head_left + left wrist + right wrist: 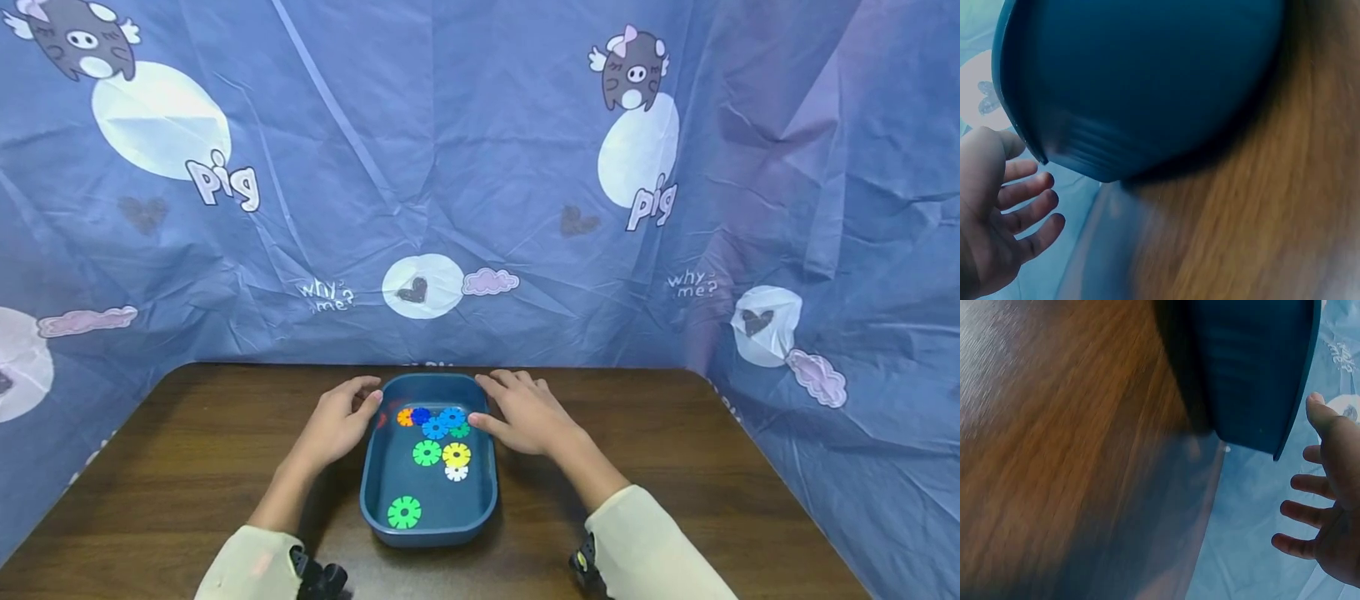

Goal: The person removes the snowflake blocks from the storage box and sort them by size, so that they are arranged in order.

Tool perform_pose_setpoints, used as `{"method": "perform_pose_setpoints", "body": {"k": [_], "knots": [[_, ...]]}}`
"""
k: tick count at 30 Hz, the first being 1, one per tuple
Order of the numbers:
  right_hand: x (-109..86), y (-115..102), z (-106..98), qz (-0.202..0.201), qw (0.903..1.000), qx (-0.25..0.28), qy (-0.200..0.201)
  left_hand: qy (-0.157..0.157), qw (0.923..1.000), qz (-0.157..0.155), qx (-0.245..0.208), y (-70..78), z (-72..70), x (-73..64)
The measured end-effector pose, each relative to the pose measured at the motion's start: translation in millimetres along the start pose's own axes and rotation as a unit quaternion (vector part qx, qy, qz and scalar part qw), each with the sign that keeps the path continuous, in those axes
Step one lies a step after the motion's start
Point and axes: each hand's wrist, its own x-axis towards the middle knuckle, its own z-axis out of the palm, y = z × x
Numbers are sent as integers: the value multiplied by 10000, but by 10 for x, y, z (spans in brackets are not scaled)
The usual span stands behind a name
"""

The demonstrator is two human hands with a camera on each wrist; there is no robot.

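Note:
A dark blue-green plastic tray [427, 538] with rounded corners rests on the table, holding several flat snowflake-shaped plastic discs. Toward its far end an orange disc [402, 418], a dark blue disc [422, 411] and light blue discs [432, 434] cluster with a green one. Nearer lie a green disc [418, 452], a yellow disc [465, 459] and a white disc [454, 477], and another green disc [393, 514] is at the near left. My left hand [335, 429] is at the left rim, fingers loosely spread. My right hand [528, 417] is at the right rim, thumb reaching over it, fingers apart.
The brown wooden table [667, 475] extends to both sides of the tray. Behind it hangs a blue cloth [495, 208] printed with pigs and hearts. Black wrist cameras [322, 579] sit at both cream sleeves [652, 542].

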Motion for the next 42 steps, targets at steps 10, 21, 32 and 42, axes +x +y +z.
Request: {"method": "perform_pose_setpoints", "body": {"k": [10,21,32,42], "knots": [[92,-175,50,-184,9997,-50,-148,-48,9870,-828,-1374,19,53,2],[147,-337,100,-530,9979,-237,-277,-314,9326,-1659,-3191,-6,45,-44],[241,-475,176,-914,9924,-737,-359,-372,9130,-1972,-3551,-14,51,-25],[345,-588,269,-1185,9858,-952,-710,-378,9090,-2020,-3626,-1,38,-29]]}}
